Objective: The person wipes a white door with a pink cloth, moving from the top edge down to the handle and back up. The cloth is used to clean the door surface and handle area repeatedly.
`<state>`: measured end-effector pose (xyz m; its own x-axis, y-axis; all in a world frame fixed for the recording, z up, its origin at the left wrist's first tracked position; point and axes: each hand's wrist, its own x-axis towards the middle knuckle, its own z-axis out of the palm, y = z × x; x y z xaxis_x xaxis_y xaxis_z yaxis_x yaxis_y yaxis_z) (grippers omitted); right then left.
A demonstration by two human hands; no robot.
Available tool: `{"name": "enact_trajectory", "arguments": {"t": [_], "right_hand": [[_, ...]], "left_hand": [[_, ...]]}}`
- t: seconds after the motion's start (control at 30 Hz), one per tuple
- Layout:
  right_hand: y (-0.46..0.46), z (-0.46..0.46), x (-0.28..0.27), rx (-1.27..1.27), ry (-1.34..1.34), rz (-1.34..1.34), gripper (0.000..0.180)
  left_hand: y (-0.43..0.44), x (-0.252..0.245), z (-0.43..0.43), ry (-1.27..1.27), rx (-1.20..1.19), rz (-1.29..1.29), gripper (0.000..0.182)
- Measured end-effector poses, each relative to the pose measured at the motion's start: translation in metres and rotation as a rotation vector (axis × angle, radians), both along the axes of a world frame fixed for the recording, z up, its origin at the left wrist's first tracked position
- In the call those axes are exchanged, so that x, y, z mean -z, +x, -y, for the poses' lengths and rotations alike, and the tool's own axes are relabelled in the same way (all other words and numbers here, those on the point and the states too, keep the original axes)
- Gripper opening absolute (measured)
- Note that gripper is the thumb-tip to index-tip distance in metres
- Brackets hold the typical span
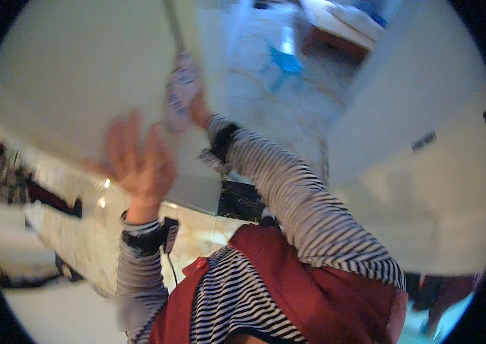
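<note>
My left hand (142, 165) is blurred, with its fingers spread and nothing in it. It is raised in front of a large pale door panel (79, 77). My right hand (200, 109) is by the door's edge, holding a pale pinkish piece (181, 92) with blue markings, seemingly a cloth, against the panel. The piece hides most of the fingers. Above it, a grey strip (173, 26) runs along the door. Both wrists wear black bands over striped sleeves, and a small dark device (170, 235) with a cable hangs beside the left one.
Beyond the doorway lies a marble-patterned floor (264, 94) with a blue stool (286, 62) and what looks like a bed (341, 34). A pale wall (397, 142) with a dark switch plate (424, 141) stands on the right. A person (6, 180) appears at far left.
</note>
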<state>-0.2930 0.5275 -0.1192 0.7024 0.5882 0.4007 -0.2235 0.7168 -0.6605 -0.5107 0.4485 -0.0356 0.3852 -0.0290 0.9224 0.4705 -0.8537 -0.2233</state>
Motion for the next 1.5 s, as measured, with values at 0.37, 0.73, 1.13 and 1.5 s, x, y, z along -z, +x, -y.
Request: {"name": "enact_trajectory", "arguments": {"t": [0.37, 0.73, 1.13, 1.5], "right_hand": [[-0.116, 0.044, 0.004, 0.630, -0.142, 0.870, 0.081], [-0.121, 0.078, 0.060, 0.965, -0.248, 0.479, 0.044], [-0.048, 0.178, 0.008, 0.090, -0.435, 1.086, 0.015], [-0.100, 0.266, 0.010, -0.072, -0.627, 1.259, 0.070]], "left_hand": [[0.014, -0.016, -0.005, 0.094, 0.062, 0.023, 0.022], [0.011, -0.013, -0.004, 0.047, -0.082, -0.027, 0.021], [0.005, 0.045, 0.019, -0.662, 0.458, -0.116, 0.064], [-0.035, 0.100, 0.107, -1.233, 0.809, -0.261, 0.084]]}}
